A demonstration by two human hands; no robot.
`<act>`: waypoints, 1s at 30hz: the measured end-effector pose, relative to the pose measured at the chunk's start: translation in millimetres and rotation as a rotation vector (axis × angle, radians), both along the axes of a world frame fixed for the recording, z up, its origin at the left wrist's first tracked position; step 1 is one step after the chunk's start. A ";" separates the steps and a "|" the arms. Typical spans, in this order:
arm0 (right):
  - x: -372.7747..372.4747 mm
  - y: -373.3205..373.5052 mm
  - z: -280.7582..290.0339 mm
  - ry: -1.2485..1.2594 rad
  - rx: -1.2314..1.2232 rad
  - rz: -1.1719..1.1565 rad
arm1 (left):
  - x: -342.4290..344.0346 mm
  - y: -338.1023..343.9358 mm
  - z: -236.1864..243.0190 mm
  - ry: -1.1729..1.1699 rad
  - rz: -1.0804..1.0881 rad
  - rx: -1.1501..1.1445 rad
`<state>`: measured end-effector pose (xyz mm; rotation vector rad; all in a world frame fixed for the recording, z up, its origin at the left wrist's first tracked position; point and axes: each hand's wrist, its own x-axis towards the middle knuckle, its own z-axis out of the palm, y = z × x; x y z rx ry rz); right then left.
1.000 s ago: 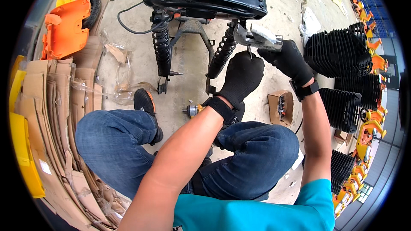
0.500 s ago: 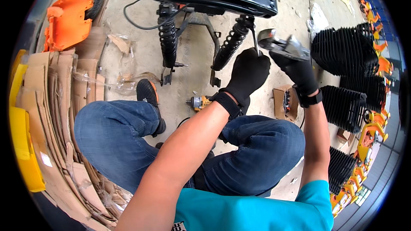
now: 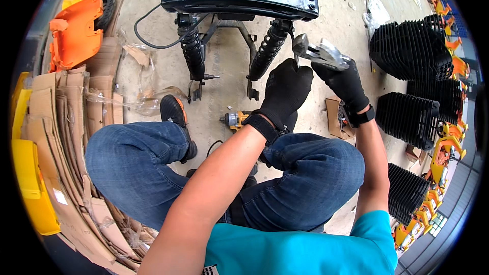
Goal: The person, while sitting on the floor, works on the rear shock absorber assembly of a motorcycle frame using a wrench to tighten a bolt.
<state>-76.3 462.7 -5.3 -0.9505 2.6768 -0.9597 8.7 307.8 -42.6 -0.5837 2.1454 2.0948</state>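
Observation:
My gloved left hand (image 3: 288, 89) is closed around a slim metal rod (image 3: 297, 61) standing up from the fist. It is just below the top of the right black spring shock absorber (image 3: 270, 46) on a dark metal frame (image 3: 229, 2). My gloved right hand (image 3: 340, 81) grips a bulky silver metal tool (image 3: 326, 53), whose wide end hangs over the rod; its exact kind is unclear. The left shock absorber (image 3: 192, 53) hangs from the frame beside a looped black cable (image 3: 145, 38). Whether the rod touches the shock mount, I cannot tell.
A yellow power tool (image 3: 235, 120) lies between my feet. An open cardboard box (image 3: 336, 114) with small parts sits at right, near stacked black slatted parts (image 3: 407, 51) and yellow panels (image 3: 443, 158). Flattened cardboard (image 3: 66, 137) and an orange panel (image 3: 76, 33) lie at left.
The silver tool swung right, away from the rod, half a second ago and is now back over it. My left fist has stayed closed on the rod; the view has shifted slightly.

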 end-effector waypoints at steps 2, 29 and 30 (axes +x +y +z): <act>0.9 -4.7 6.9 -0.083 0.029 -0.058 | 1.7 -4.7 16.2 -0.080 -0.014 0.082; -2.9 -19.0 25.7 0.252 -0.208 0.164 | 9.7 -5.2 19.2 -0.080 -0.008 0.144; -12.8 -7.1 4.7 0.056 0.002 0.142 | 8.3 -1.1 7.2 0.008 -0.015 0.041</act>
